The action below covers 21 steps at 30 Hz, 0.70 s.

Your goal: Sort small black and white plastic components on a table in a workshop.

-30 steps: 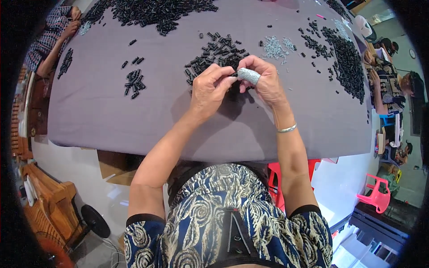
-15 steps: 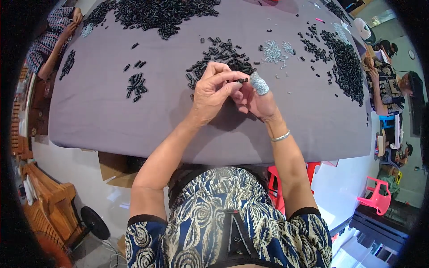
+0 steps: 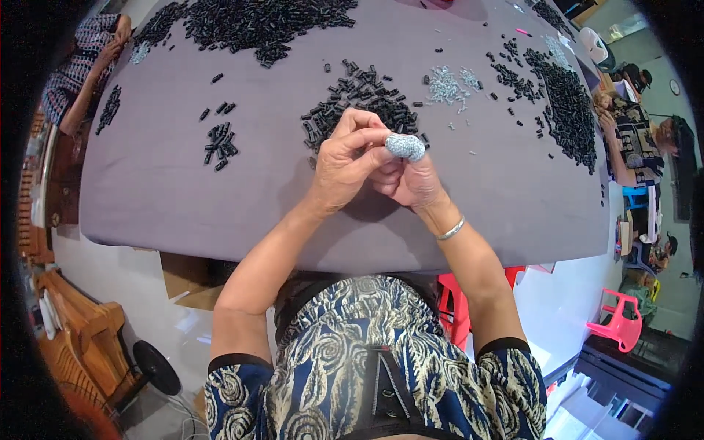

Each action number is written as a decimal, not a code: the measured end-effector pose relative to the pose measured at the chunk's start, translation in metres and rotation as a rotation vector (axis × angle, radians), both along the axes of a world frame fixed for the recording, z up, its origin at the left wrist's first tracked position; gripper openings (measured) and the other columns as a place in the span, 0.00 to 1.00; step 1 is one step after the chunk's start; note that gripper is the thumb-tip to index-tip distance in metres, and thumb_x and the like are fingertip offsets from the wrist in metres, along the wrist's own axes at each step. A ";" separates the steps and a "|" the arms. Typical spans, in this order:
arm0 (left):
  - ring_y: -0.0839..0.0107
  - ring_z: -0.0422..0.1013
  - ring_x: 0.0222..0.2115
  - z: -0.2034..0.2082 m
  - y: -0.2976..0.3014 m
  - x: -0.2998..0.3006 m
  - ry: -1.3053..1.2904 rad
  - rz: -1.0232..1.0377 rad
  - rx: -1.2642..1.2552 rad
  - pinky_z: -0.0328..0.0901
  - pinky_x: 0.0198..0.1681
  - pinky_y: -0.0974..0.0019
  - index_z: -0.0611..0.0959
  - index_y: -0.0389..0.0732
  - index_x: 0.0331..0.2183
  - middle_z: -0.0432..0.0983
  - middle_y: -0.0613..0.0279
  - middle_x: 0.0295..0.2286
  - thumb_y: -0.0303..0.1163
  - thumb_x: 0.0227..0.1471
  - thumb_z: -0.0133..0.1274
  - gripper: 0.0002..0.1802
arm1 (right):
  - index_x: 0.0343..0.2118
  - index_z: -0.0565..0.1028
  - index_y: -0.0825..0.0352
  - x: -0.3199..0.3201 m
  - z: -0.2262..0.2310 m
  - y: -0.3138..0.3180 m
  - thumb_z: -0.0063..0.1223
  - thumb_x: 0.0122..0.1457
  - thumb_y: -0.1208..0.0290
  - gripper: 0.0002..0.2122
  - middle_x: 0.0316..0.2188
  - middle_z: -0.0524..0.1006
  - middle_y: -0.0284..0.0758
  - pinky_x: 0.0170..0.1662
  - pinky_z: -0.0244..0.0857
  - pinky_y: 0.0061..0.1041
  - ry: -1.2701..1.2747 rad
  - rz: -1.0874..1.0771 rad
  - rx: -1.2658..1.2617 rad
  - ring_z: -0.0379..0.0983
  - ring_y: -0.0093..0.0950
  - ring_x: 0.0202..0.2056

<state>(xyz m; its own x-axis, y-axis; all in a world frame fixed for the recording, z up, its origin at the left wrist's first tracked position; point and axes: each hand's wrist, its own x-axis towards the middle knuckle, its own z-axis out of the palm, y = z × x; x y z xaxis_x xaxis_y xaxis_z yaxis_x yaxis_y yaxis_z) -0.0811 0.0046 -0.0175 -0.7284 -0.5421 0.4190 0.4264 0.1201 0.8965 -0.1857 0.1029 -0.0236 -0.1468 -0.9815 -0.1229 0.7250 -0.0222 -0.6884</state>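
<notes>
Over the near part of the table, my left hand [image 3: 346, 160] is closed, thumb and forefinger pinched together. My right hand [image 3: 412, 180] meets it, fingers curled and closed. A grey knitted cover [image 3: 405, 147] wraps the right thumb, which presses across the left fingertips. The small black cylindrical part seen there in the earlier frame is now hidden between the digits. Just beyond both hands lies a heap of similar black parts [image 3: 359, 95]. Farther right is a scatter of small pale grey pieces [image 3: 446, 86].
A large black pile [image 3: 268, 29] covers the far left of the cloth-covered table [image 3: 183, 198]; a small cluster [image 3: 219, 145] sits nearer. Another long pile [image 3: 568, 110] lies at right. People sit at the left and right sides. A red stool [image 3: 455, 308] stands below the edge.
My right hand has shifted left, and its covered thumb has swung down over the left fingertips, hiding the black part. My left hand stays nearly in place.
</notes>
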 end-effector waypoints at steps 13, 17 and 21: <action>0.77 0.68 0.26 0.032 -0.048 0.041 -0.430 0.477 -0.581 0.63 0.31 0.76 0.82 0.37 0.32 0.73 0.64 0.26 0.25 0.46 0.58 0.07 | 0.19 0.63 0.61 -0.035 0.017 0.007 0.43 0.63 0.60 0.16 0.13 0.55 0.21 0.12 0.40 0.15 0.376 -0.433 0.064 0.47 0.12 0.13; 0.65 0.71 0.26 0.015 -0.078 0.083 -0.594 0.615 -0.763 0.65 0.32 0.65 0.82 0.39 0.30 0.72 0.60 0.27 0.26 0.46 0.56 0.05 | 0.28 0.73 0.66 -0.083 0.019 0.021 0.42 0.59 0.75 0.06 0.12 0.61 0.23 0.13 0.47 0.14 0.391 -0.787 0.007 0.53 0.12 0.12; 0.65 0.70 0.31 0.000 -0.095 0.107 -0.843 0.795 -0.864 0.65 0.35 0.65 0.81 0.38 0.33 0.71 0.61 0.31 0.28 0.47 0.56 0.08 | 0.27 0.73 0.65 -0.104 0.016 0.026 0.44 0.58 0.75 0.06 0.13 0.61 0.22 0.13 0.45 0.15 0.436 -1.024 0.033 0.52 0.12 0.13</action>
